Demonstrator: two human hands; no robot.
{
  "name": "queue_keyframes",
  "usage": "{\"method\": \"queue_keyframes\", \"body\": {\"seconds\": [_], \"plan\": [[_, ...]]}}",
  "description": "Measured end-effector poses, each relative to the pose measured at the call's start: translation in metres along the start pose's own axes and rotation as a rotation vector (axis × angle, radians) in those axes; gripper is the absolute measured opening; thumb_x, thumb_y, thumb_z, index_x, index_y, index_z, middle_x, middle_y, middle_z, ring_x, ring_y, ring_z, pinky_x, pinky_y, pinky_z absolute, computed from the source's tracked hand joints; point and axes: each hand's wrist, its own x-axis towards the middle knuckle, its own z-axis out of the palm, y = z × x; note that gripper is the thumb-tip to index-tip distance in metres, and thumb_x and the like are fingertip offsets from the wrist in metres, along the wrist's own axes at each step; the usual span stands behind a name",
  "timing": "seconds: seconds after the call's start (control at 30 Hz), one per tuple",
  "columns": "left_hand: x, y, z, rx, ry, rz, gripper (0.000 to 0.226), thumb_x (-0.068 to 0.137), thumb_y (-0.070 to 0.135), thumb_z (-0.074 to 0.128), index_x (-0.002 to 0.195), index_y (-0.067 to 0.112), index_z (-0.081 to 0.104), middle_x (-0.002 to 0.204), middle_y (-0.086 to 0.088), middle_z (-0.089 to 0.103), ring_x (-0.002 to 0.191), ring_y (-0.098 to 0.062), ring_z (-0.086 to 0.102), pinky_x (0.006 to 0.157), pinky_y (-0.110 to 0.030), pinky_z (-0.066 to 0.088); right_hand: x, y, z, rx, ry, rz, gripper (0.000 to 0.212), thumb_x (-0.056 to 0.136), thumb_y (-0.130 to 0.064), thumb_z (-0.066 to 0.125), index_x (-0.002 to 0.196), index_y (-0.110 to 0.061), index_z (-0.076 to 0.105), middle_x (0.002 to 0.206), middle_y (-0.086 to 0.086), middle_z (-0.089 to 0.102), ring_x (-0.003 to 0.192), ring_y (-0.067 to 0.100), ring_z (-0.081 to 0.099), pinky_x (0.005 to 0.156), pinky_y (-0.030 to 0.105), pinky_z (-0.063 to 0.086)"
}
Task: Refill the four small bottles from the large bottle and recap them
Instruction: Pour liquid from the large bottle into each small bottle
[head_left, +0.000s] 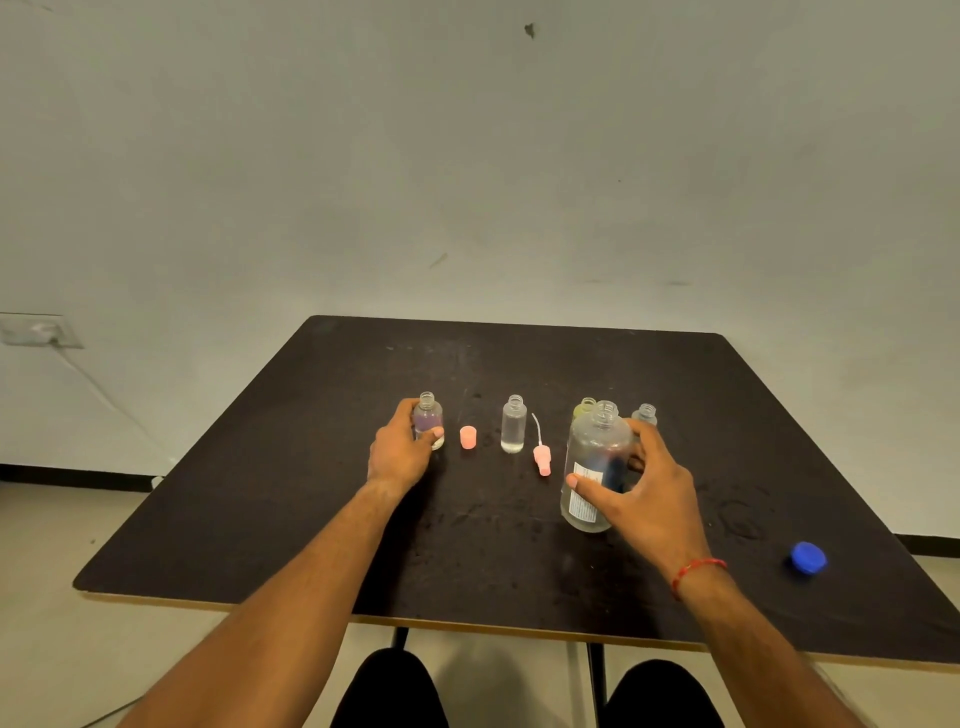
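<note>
**Four bottles uncapped, refilling under way**

Head view: all four small bottles stand open in a row across the dark table (519, 571). The left hand (400, 452) is wrapped around the purple bottle (429, 418) at 9 o'clock; the right hand (631, 483) clasps the large bottle (592, 467), uncapped and nearly empty, at 3 o'clock. The clear bottle (514, 423) between them holds liquid. A yellowish bottle (586, 408) and grey bottle (645, 414) wait behind. Pink cap (468, 437), spray top (542, 457) and blue cap (808, 557) lie loose, so recapping appears wholly undone.
</note>
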Motion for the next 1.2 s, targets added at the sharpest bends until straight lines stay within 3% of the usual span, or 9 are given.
{"method": "queue_keyframes", "body": {"seconds": [0.2,0.33,0.5,0.6,0.77,0.87,1.0,1.2], "plan": [[-0.002,0.001,0.0,-0.01,-0.007,-0.019,0.054,0.096,0.027,0.069,0.144,0.025,0.045,0.14,-0.005,0.061,0.125,-0.027,0.06,0.107,-0.045,0.047,-0.001,0.001,0.0,0.006,-0.005,0.008,0.083,0.065,-0.044,0.085,0.134,-0.031,0.041,0.132,-0.005,0.057,0.112,0.017,0.058,0.097,0.036,0.048],[-0.009,0.004,-0.003,-0.043,0.027,-0.018,0.062,0.093,0.026,0.073,0.147,0.025,0.042,0.143,-0.006,0.059,0.126,-0.028,0.06,0.109,-0.046,0.046,-0.003,0.001,-0.002,0.023,0.004,-0.001,0.081,0.064,-0.043,0.086,0.131,-0.034,0.041,0.114,-0.018,0.053,0.101,0.005,0.052,0.091,0.023,0.045],[-0.032,0.014,-0.009,-0.102,0.246,0.032,0.058,0.093,0.032,0.072,0.143,0.023,0.044,0.14,-0.001,0.061,0.121,-0.023,0.062,0.103,-0.041,0.047,-0.005,0.003,-0.009,0.035,0.019,-0.001,0.077,0.064,-0.041,0.087,0.127,-0.035,0.043,0.11,-0.022,0.051,0.097,0.003,0.053,0.086,0.017,0.043],[-0.049,0.027,-0.01,-0.15,0.396,0.064,0.049,0.094,0.036,0.071,0.136,0.023,0.05,0.134,0.002,0.061,0.108,-0.012,0.059,0.092,-0.031,0.044,-0.007,0.008,-0.014,0.033,0.023,0.011,0.079,0.064,-0.043,0.086,0.13,-0.033,0.043,0.115,-0.018,0.053,0.098,0.005,0.053,0.088,0.022,0.047],[-0.066,0.039,-0.001,-0.179,0.49,0.134,0.04,0.094,0.035,0.07,0.128,0.02,0.056,0.126,0.002,0.064,0.114,-0.011,0.059,0.09,-0.023,0.04,-0.009,0.015,-0.022,0.034,0.034,0.02,0.082,0.062,-0.046,0.086,0.13,-0.033,0.043,0.123,-0.011,0.059,0.098,0.005,0.055,0.086,0.017,0.045],[-0.077,0.045,0.009,-0.22,0.487,0.185,0.032,0.094,0.031,0.07,0.122,0.021,0.058,0.118,0.004,0.065,0.107,-0.01,0.06,0.083,-0.014,0.041,-0.011,0.018,-0.028,0.027,0.044,0.023,0.082,0.062,-0.046,0.086,0.131,-0.03,0.043,0.126,-0.007,0.059,0.101,0.006,0.055,0.089,0.021,0.048],[-0.094,0.055,0.027,-0.259,0.455,0.271,0.022,0.093,0.028,0.072,0.112,0.023,0.061,0.102,0.011,0.065,0.094,-0.007,0.062,0.083,-0.024,0.046,-0.012,0.024,-0.036,0.027,0.051,0.031,0.083,0.064,-0.046,0.085,0.133,-0.029,0.042,0.131,-0.004,0.058,0.112,0.016,0.059,0.096,0.038,0.053],[-0.112,0.064,0.062,-0.292,0.312,0.341,0.016,0.091,0.026,0.074,0.103,0.03,0.064,0.092,0.015,0.067,0.066,-0.004,0.053,0.066,-0.028,0.047,-0.01,0.035,-0.055,0.028,0.064,0.054,0.082,0.064,-0.045,0.084,0.133,-0.029,0.041,0.134,-0.003,0.056,0.115,0.018,0.058,0.097,0.038,0.05]]}}
